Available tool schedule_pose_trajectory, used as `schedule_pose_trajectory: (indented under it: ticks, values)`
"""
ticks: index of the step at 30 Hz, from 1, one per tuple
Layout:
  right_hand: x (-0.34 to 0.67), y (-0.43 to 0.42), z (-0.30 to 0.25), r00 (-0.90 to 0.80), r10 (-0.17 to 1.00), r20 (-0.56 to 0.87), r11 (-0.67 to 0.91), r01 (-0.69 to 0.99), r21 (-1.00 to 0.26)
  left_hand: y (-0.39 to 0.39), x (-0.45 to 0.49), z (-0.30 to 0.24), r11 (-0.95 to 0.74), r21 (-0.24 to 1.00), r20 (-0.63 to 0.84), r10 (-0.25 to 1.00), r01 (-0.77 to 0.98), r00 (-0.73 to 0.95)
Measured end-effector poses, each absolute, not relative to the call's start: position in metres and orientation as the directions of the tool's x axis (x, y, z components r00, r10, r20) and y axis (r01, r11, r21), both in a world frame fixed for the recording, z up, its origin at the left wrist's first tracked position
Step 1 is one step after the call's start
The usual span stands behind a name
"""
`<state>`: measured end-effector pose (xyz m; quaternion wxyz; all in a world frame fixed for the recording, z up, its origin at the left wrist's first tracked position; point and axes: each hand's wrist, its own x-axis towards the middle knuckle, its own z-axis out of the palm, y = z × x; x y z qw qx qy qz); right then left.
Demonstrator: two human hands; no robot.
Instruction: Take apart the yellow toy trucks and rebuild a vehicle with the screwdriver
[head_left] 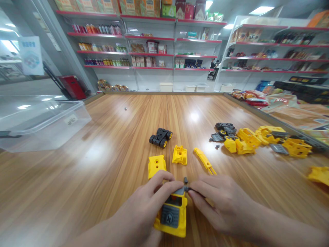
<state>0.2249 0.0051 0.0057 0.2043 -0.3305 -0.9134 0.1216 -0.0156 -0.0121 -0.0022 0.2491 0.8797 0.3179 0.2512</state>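
Observation:
My left hand (156,199) is closed around a yellow toy truck cab (171,231) with dark grey panels and a large cross-slotted screw head on one panel. Close to the cab's upper right corner, my right hand (218,199) pinches a thin dark rod-like piece (189,189); most of it is hidden by the fingers. Its tip meets a small grey plug (185,188) at the cab's edge. Another small grey plug (185,180) lies just beyond. Past my hands are a flat yellow part with holes (156,164), a yellow block (180,156) and a yellow arm piece (204,160).
A black wheeled chassis (161,138) stands mid-table. Several yellow toy parts (246,140) and dark pieces (224,128) are heaped at right, with one yellow part (320,175) nearer me. A clear plastic bin (64,118) sits at left. Stocked shelves (151,53) line the back.

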Motion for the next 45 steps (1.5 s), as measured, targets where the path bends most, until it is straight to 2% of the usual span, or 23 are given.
schedule_pose_trajectory:
  ticks: [6, 11, 16, 25, 28, 32, 37, 41, 45]
  values:
    - [0.225, 0.003, 0.008, -0.676, 0.686, 0.269, 0.71, 0.541, -0.451, -0.011, -0.016, 0.001, -0.678, 0.592, 0.276, 0.679, 0.437, 0.68]
    - [0.225, 0.003, 0.007, -0.705, 0.661, 0.256, 0.74, 0.558, -0.375, -0.013, -0.016, 0.0, -0.689, 0.573, 0.303, 0.681, 0.444, 0.666]
    - [0.225, 0.002, 0.006, -0.696, 0.687, 0.209, 0.703, 0.563, -0.435, -0.013, -0.015, -0.004, -0.692, 0.575, 0.304, 0.675, 0.436, 0.672]
    - [0.224, 0.003, 0.003, -0.713, 0.667, 0.216, 0.727, 0.561, -0.396, -0.01, -0.019, -0.005, -0.743, 0.517, 0.377, 0.644, 0.426, 0.665]
    - [0.225, 0.001, 0.003, -0.687, 0.68, 0.255, 0.717, 0.552, -0.426, -0.01, -0.018, -0.003, -0.735, 0.532, 0.361, 0.646, 0.42, 0.673]
    - [0.225, 0.002, 0.004, -0.689, 0.65, 0.319, 0.753, 0.53, -0.391, -0.01, -0.017, -0.005, -0.711, 0.569, 0.343, 0.662, 0.413, 0.667]
    - [0.223, 0.004, 0.001, -0.711, 0.634, 0.304, 0.765, 0.523, -0.374, -0.01, -0.017, -0.008, -0.709, 0.575, 0.323, 0.655, 0.408, 0.683]
    - [0.22, -0.001, 0.003, -0.653, 0.732, 0.196, 0.639, 0.559, -0.528, -0.015, -0.014, -0.006, -0.671, 0.578, 0.301, 0.705, 0.465, 0.642]
    - [0.215, -0.004, 0.011, -0.518, 0.855, -0.017, 0.325, 0.562, -0.761, -0.019, -0.012, -0.003, -0.669, 0.559, 0.318, 0.719, 0.49, 0.618]
